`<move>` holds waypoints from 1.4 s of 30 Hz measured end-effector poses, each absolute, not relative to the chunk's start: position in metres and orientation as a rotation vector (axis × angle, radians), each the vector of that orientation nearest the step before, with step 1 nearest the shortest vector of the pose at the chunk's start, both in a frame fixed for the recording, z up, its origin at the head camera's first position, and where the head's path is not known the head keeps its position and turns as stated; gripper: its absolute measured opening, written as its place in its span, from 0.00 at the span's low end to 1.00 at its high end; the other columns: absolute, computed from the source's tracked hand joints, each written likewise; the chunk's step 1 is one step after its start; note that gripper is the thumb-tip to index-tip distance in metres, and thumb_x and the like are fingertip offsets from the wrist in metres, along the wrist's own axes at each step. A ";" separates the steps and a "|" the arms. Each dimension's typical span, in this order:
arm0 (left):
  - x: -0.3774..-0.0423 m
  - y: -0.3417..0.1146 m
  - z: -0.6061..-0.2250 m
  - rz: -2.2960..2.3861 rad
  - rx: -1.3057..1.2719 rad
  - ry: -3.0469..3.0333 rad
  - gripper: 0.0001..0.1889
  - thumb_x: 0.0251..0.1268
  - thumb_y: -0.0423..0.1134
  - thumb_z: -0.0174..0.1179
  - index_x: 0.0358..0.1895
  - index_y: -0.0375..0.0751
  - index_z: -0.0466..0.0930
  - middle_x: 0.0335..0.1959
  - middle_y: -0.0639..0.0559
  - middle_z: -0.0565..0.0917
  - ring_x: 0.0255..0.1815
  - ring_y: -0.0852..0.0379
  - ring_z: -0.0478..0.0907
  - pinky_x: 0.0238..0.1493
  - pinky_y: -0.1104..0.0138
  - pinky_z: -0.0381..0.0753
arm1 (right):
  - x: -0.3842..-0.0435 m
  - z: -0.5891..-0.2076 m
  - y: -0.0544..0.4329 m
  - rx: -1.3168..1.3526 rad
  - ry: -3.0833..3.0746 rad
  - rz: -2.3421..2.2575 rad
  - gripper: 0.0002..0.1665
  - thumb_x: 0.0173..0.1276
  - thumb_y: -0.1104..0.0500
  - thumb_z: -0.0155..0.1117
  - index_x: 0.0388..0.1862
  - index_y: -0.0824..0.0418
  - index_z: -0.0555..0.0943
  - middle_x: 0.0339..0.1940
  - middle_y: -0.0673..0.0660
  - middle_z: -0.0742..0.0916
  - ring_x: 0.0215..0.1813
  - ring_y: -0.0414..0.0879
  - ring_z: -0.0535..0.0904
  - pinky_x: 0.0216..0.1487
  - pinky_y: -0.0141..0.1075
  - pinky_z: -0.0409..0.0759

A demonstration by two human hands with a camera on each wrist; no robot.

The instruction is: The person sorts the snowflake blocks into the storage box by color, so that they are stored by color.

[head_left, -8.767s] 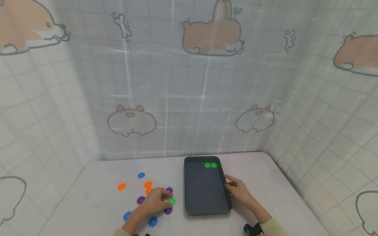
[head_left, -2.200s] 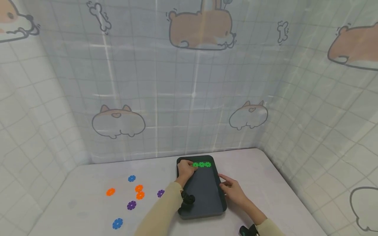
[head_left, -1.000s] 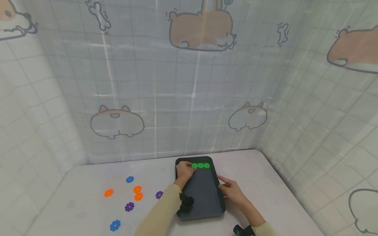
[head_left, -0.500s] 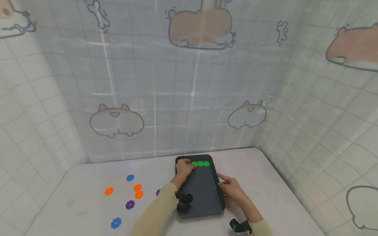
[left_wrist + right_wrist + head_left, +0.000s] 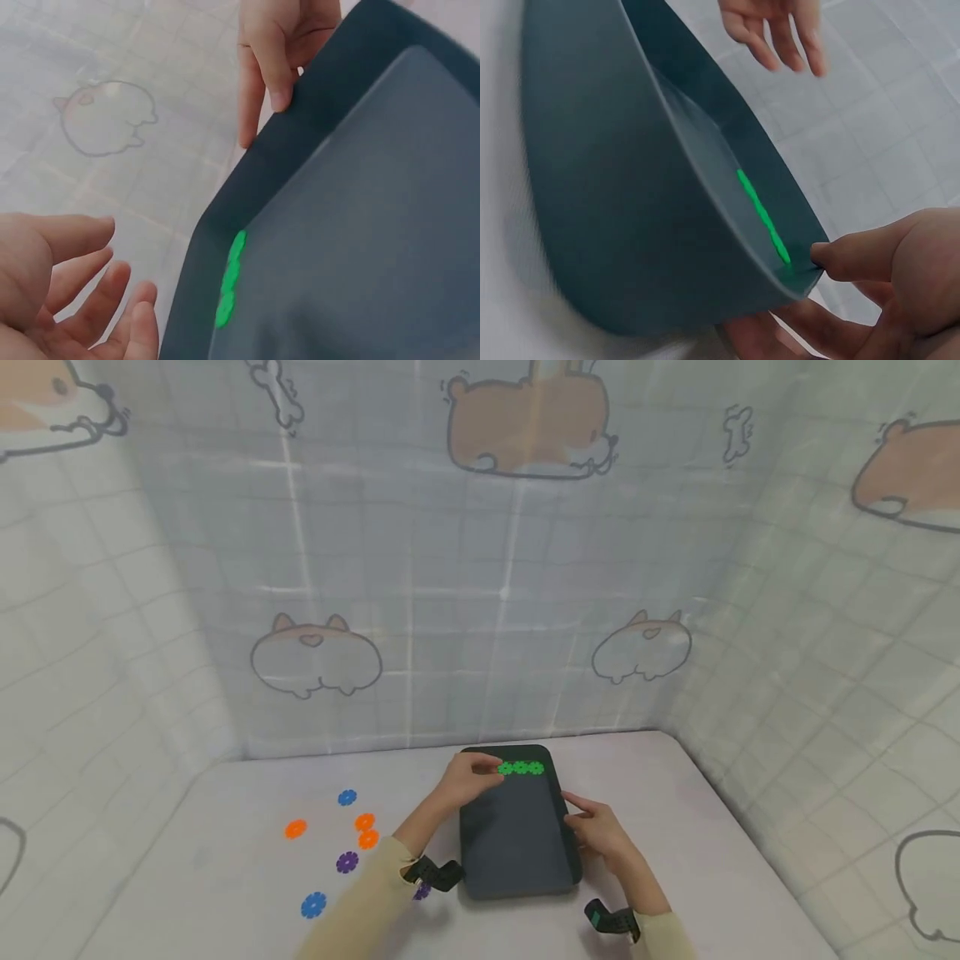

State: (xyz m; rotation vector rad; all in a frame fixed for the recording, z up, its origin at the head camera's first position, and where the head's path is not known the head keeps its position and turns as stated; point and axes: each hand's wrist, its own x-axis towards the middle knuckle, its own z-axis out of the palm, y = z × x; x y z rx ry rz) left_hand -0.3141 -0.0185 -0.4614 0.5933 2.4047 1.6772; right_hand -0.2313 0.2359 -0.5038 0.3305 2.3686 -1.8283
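Three green flower-shaped plastic discs (image 5: 521, 767) lie in a touching row inside the dark rectangular tray (image 5: 517, 847), along its far end. Above the tray's far left part is my left hand (image 5: 465, 783), its fingers loosely spread with nothing between them. In the left wrist view, that hand (image 5: 71, 292) is clear of the tray wall and the green discs (image 5: 231, 279). My right hand (image 5: 602, 833) holds the tray's right side. The right wrist view has its thumb (image 5: 855, 255) on the rim and its other fingers below, against the outside.
Left of the tray, several loose discs lie on the white table (image 5: 240, 877): blue (image 5: 313, 905), orange (image 5: 296, 828) and purple (image 5: 347, 862). Another purple disc (image 5: 422, 892) is partly hidden under the left wrist camera (image 5: 435, 873). A patterned curtain (image 5: 480, 610) encloses the table.
A third green disc, earlier pinched by my left hand over the table, now joins the row in the tray. My left hand has let go and lifted slightly. The right hand stays on the tray.
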 end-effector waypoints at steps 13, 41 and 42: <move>-0.282 -0.108 -0.466 1.621 0.607 2.463 0.14 0.65 0.37 0.64 0.52 0.36 0.83 0.43 0.47 0.84 0.41 0.53 0.81 0.43 0.63 0.83 | -0.226 -0.500 0.231 0.407 2.408 -1.776 0.29 0.68 0.65 0.59 0.69 0.60 0.72 0.41 0.62 0.83 0.32 0.48 0.77 0.28 0.39 0.78; -0.275 -0.235 -0.522 1.421 0.122 2.714 0.16 0.59 0.36 0.69 0.51 0.38 0.84 0.44 0.47 0.83 0.43 0.50 0.80 0.41 0.61 0.85 | -0.229 -0.509 0.234 0.428 2.440 -1.748 0.29 0.68 0.64 0.59 0.69 0.58 0.72 0.42 0.61 0.84 0.34 0.50 0.77 0.30 0.39 0.78; -0.275 -0.235 -0.523 1.412 0.113 2.720 0.16 0.59 0.36 0.69 0.50 0.38 0.84 0.44 0.47 0.83 0.43 0.49 0.80 0.41 0.60 0.85 | -0.229 -0.510 0.233 0.430 2.439 -1.748 0.29 0.68 0.64 0.59 0.69 0.58 0.72 0.42 0.61 0.84 0.34 0.50 0.77 0.29 0.39 0.78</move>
